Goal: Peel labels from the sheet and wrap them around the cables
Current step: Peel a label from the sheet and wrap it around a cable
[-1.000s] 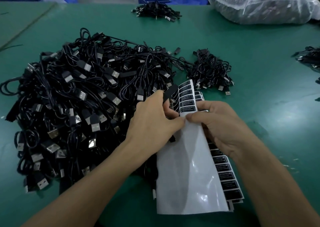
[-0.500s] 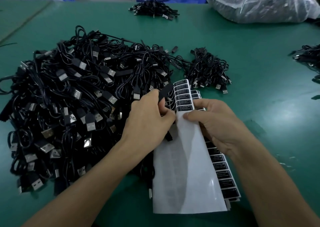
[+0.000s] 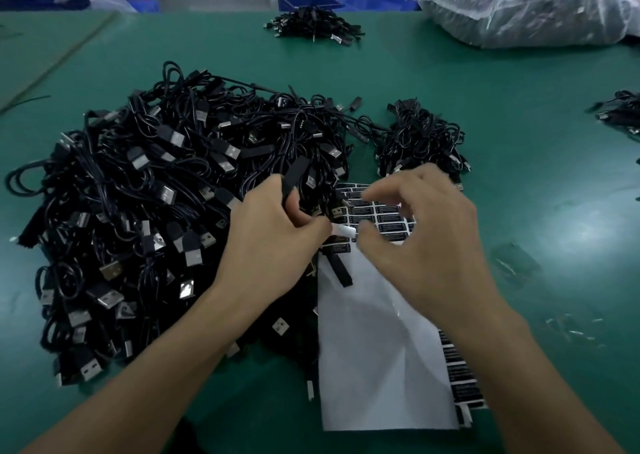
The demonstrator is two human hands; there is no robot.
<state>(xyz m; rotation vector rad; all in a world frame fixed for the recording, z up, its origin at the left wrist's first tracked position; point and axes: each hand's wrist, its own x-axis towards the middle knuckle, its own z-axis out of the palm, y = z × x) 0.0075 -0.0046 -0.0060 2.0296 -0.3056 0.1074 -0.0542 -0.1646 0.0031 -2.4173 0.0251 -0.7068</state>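
- Label [image 3: 341,229]: one strip is off the label sheet [image 3: 381,356] and sits at the tips of the left hand [image 3: 273,235], above the sheet's upper end and just right of the big cable pile [image 3: 138,211].
- Left hand: fingers and thumb are curled round a single cable [image 3: 290,181] and pinch the label's near end against it. The black connector sticks up out of the fist, and a flat black end hangs below it over the white backing.
- Right hand [image 3: 429,239]: fingers are curled and blurred and the thumb tip is just beside the label's free end. I cannot tell whether it pinches the strip or holds nothing.
- Orientation: the label's long axis runs left to right across the view, roughly crosswise to the held cable. The free end points toward the right hand and the pale face is turned up.
- Progress (judgement): the peel is done for this label and the wrap is not yet closed, since the strip projects flat.
- Sheet: it lies on the green table [image 3: 554,183]. There is a broad bare white area, read as labels already taken, and rows of black labels remain at the far end and along the right edge.
- Remaining: the big pile is large, and labelled cables cannot be told from unlabelled ones in it. A smaller cable heap [image 3: 422,142] lies beyond the sheet, and whether it is finished output is not determinable.
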